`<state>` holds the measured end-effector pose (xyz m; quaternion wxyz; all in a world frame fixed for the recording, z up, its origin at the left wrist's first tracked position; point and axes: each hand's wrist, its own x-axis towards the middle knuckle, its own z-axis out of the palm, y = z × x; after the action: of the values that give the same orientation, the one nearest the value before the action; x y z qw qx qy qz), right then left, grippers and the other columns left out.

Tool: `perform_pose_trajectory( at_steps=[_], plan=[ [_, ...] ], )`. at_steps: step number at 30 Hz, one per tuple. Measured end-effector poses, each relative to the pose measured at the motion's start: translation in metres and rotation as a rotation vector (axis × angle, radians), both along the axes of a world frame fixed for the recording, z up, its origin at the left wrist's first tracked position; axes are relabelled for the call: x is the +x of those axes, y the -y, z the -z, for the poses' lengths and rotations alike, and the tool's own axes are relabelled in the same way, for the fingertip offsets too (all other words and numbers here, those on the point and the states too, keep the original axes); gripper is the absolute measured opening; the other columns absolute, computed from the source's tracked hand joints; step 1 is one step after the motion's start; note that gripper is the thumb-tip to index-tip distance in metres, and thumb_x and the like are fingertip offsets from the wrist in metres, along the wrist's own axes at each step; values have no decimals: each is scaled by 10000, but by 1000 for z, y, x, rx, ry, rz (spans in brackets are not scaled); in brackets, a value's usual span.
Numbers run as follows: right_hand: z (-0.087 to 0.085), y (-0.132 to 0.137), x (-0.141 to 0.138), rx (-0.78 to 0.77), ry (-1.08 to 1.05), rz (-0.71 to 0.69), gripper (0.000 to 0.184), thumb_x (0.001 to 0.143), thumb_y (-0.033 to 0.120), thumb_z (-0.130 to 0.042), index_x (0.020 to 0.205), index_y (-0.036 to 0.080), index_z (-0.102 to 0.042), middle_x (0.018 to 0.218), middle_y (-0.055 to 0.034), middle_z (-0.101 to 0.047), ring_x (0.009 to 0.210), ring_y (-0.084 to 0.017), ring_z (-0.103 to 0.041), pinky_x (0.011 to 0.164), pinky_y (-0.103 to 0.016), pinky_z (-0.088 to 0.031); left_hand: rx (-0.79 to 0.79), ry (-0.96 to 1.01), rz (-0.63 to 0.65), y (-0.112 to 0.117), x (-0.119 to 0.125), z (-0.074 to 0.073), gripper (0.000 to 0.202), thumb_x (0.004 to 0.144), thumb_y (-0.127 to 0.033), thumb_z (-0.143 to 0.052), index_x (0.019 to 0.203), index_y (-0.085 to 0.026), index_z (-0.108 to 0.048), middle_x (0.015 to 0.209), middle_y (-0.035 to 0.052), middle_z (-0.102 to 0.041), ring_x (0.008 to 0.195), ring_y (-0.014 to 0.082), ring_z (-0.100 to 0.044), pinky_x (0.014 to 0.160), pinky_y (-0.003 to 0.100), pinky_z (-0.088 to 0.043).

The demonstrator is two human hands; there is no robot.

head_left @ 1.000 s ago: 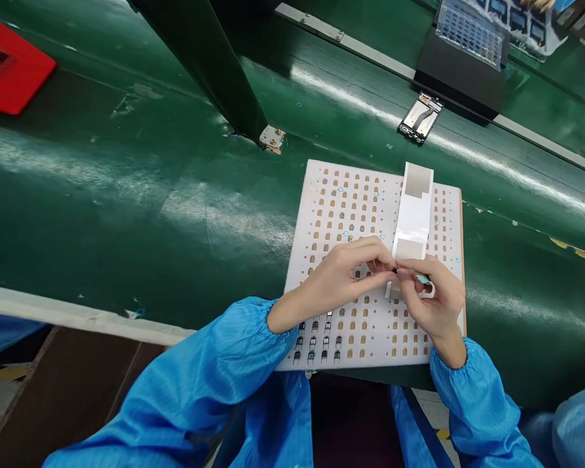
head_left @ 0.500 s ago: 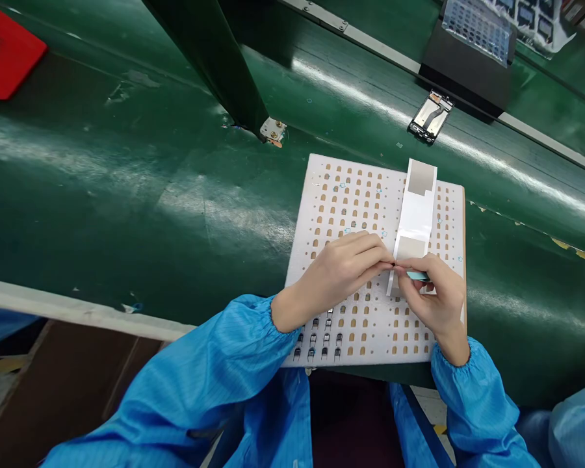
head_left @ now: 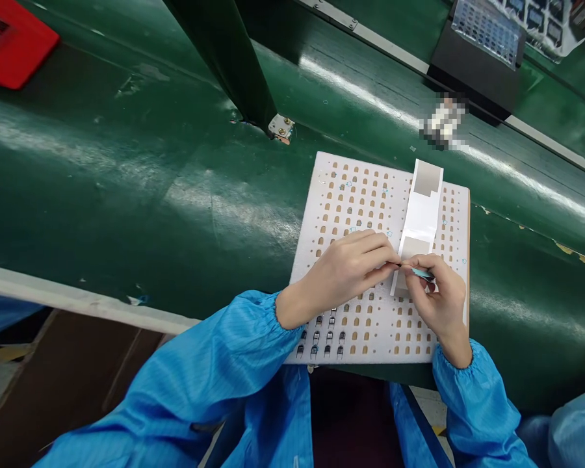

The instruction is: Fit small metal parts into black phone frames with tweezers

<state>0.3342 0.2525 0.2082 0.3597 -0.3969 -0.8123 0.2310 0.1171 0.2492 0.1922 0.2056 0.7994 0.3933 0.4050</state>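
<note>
A white foam tray (head_left: 361,195) full of small slots lies on the green belt in front of me. A few dark small parts (head_left: 322,338) sit in its near-left slots. A white paper strip (head_left: 424,211) with grey patches lies across the tray's right side. My left hand (head_left: 346,273) and my right hand (head_left: 433,299) meet fingertip to fingertip over the tray's middle, pinching a tiny dark part between them. My right hand also holds a light blue tool (head_left: 422,273). Both sleeves are blue.
The green conveyor belt (head_left: 127,182) runs across the view. A dark green post (head_left: 229,65) ends in a metal bracket (head_left: 280,127) just behind the tray. A red sheet (head_left: 10,45) lies far left, a black box with a clear tray (head_left: 482,58) far right.
My hands stay together over the tray, shifting only slightly. The view has drifted a little, so the tray sits a bit further right and higher.
</note>
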Motion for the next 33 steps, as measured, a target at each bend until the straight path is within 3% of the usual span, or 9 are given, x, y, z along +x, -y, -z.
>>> perform_pose_trajectory(
  at_steps=[9,15,22,28,33],
  plan=[
    [-7,1,-1,-61,-58,47,100,1057,224,-648,1133,235,-712,820,0,-692,550,-152,-556,530,-300,-501,-24,-14,-4,0,-1,2,152,1103,-205,-559,1073,-195,-708,987,39,-740,902,175,-676,782,317,-551],
    [-1,0,-1,10,-11,5,180,1024,125,-632,1119,244,-726,838,3,-693,571,-148,-542,559,-303,-495,116,-86,-41,0,0,3,138,1100,-191,-567,1026,-185,-683,950,30,-730,867,173,-655,757,312,-536],
    [2,0,1,23,-21,42,163,985,105,-612,1040,246,-672,827,17,-673,550,-132,-527,519,-282,-476,118,-154,-52,0,-1,3,143,1093,-176,-566,1057,-203,-702,980,27,-747,896,182,-664,763,322,-536],
    [0,0,-1,40,5,8,195,1018,127,-623,1144,250,-708,816,0,-674,574,-159,-564,526,-301,-497,146,-145,-67,0,-1,4,127,1099,-203,-578,1048,-209,-694,963,19,-748,876,175,-658,750,317,-530],
    [0,0,-3,76,7,-7,200,995,65,-629,1067,242,-685,835,9,-691,572,-141,-570,533,-280,-492,185,-153,-70,1,0,4,116,1092,-193,-592,1032,-196,-692,946,19,-749,861,174,-645,722,315,-515]
  ],
)
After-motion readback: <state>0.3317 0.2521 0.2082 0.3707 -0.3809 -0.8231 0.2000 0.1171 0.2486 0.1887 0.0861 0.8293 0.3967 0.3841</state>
